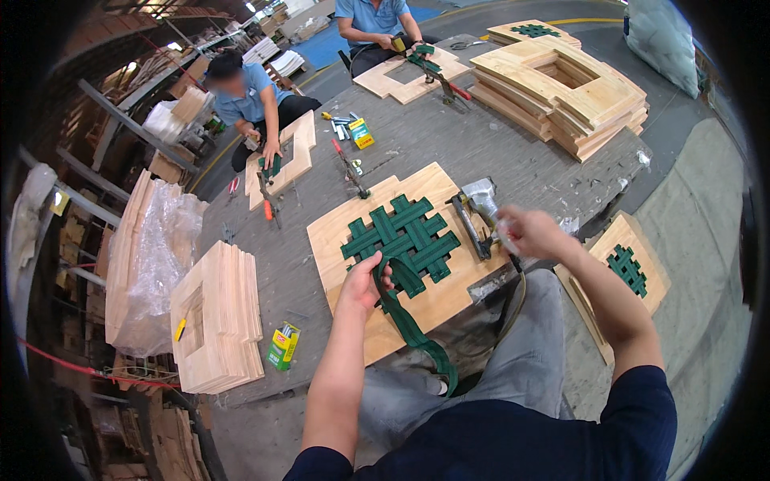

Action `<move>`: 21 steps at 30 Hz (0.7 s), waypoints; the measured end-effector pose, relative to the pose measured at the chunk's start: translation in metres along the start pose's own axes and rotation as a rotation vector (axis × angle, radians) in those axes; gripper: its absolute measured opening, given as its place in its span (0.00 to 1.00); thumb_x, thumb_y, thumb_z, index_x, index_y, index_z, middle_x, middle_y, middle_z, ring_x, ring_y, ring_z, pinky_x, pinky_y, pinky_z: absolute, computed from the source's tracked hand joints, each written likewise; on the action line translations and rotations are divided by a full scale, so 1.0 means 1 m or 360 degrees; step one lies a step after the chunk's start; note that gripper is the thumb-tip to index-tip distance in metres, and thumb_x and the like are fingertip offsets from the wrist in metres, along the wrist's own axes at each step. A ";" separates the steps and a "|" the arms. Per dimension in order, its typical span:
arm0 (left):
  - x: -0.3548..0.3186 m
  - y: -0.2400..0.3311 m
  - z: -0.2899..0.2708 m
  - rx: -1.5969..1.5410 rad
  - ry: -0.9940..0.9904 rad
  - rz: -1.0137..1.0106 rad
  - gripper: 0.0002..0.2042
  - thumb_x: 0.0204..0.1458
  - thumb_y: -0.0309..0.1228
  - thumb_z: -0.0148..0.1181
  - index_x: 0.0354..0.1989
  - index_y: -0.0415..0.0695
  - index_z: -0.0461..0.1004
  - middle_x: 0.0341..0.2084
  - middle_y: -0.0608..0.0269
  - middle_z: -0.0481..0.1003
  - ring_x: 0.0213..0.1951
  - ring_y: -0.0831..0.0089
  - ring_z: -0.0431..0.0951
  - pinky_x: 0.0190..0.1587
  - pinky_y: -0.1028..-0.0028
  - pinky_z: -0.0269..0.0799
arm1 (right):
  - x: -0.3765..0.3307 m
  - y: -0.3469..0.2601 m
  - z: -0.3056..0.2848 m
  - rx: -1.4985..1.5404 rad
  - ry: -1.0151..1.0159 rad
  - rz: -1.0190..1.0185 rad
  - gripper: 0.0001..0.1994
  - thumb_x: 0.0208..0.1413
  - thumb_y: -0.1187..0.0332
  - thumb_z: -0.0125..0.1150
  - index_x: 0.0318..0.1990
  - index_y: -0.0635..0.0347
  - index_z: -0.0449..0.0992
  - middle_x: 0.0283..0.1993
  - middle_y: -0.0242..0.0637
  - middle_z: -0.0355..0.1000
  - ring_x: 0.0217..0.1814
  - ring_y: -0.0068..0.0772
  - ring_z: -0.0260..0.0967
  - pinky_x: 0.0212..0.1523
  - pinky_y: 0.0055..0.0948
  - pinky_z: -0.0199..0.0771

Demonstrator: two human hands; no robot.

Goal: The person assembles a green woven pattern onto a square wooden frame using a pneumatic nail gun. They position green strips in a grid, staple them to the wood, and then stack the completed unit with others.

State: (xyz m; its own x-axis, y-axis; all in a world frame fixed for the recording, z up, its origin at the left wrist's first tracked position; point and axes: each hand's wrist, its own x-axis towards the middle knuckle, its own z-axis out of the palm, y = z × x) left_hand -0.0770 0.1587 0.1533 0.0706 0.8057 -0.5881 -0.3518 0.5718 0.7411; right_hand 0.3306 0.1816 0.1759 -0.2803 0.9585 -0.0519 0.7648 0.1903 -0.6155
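Note:
My left hand (pixel 367 282) is closed round a dark green webbing strap (pixel 411 330), whose loose end hangs past the board edge toward my legs. Before me on the table lies a pale plywood panel (pixel 333 232) with a cut-out, crossed by a woven lattice of green webbing (pixel 401 232). On the panel's right side rests a grey pneumatic staple gun (pixel 480 210). My right hand (pixel 531 232) is beside its handle, fingers curled but smeared by motion; whether they grip the handle cannot be made out.
Stacked plywood panels (pixel 561 88) stand at the far right, more panels (pixel 216 321) at left. A staple box (pixel 283 346) and a yellow-green box (pixel 361 133) sit on the table. A hand tool with a red handle (pixel 350 167) lies beyond my panel. Two people (pixel 261 104) work across the table. A webbed panel (pixel 634 264) leans at right.

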 end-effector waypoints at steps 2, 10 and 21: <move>0.002 0.002 0.003 0.0015 -0.0019 -0.0005 0.12 0.63 0.44 0.62 0.34 0.48 0.76 0.22 0.67 0.78 0.21 0.73 0.75 0.31 0.64 0.72 | -0.007 -0.033 0.014 -0.0381 -0.0216 -0.0403 0.22 0.56 0.49 0.65 0.53 0.48 0.76 0.38 0.46 0.80 0.44 0.56 0.80 0.43 0.48 0.77; -0.018 0.004 0.005 0.0084 -0.0004 0.0061 0.12 0.62 0.42 0.63 0.33 0.48 0.75 0.22 0.65 0.77 0.18 0.72 0.74 0.27 0.65 0.71 | 0.022 -0.067 0.066 -0.0933 -0.0470 -0.1019 0.23 0.55 0.46 0.65 0.48 0.54 0.74 0.29 0.42 0.79 0.38 0.48 0.81 0.40 0.48 0.72; -0.041 -0.001 0.007 0.0057 -0.0026 0.0177 0.10 0.63 0.40 0.62 0.34 0.48 0.76 0.22 0.65 0.77 0.18 0.73 0.74 0.23 0.68 0.72 | 0.042 -0.065 0.081 -0.0818 -0.0507 -0.1267 0.20 0.56 0.45 0.64 0.44 0.51 0.75 0.26 0.40 0.78 0.33 0.50 0.80 0.35 0.50 0.74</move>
State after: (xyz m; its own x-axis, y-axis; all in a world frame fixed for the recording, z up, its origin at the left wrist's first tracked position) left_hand -0.0726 0.1258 0.1787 0.0483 0.8667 -0.4965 -0.3250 0.4837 0.8127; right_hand 0.2217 0.1923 0.1501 -0.9049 0.4248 -0.0272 0.4238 0.8930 -0.1516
